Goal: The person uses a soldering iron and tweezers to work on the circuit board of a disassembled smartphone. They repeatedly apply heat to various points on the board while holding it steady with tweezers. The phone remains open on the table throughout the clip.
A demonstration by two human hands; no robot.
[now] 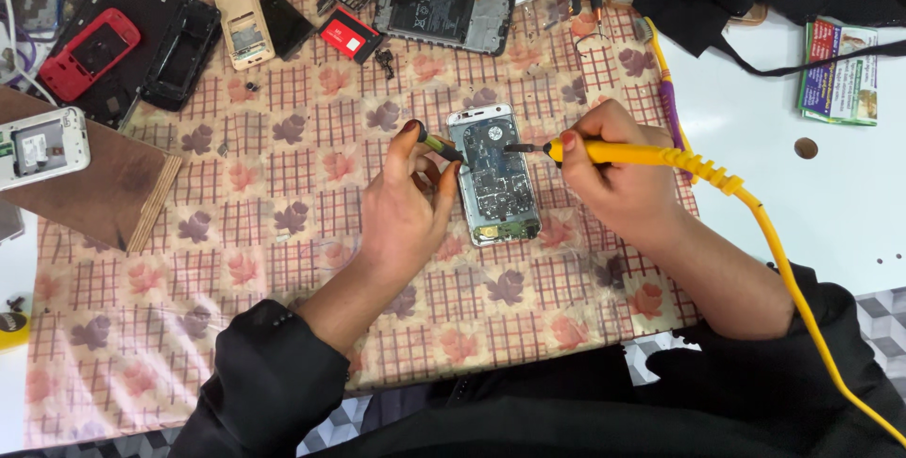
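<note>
An opened phone (494, 175) with its circuit board bare lies on the patterned cloth (283, 260) in the middle. My left hand (404, 208) pinches a small dark tool (440, 147) whose tip touches the phone's upper left edge. My right hand (613, 170) grips a yellow soldering iron (623, 151); its dark tip rests over the top of the board. The iron's yellow cable (793, 269) runs down to the lower right across my sleeve.
Several phone shells and parts lie at the back: a red phone (88, 52), a beige one (242, 19), a dark frame (444, 10). A white phone (42, 147) sits on a wooden board (104, 194) at left. The white table (812, 203) holds a green booklet (838, 71).
</note>
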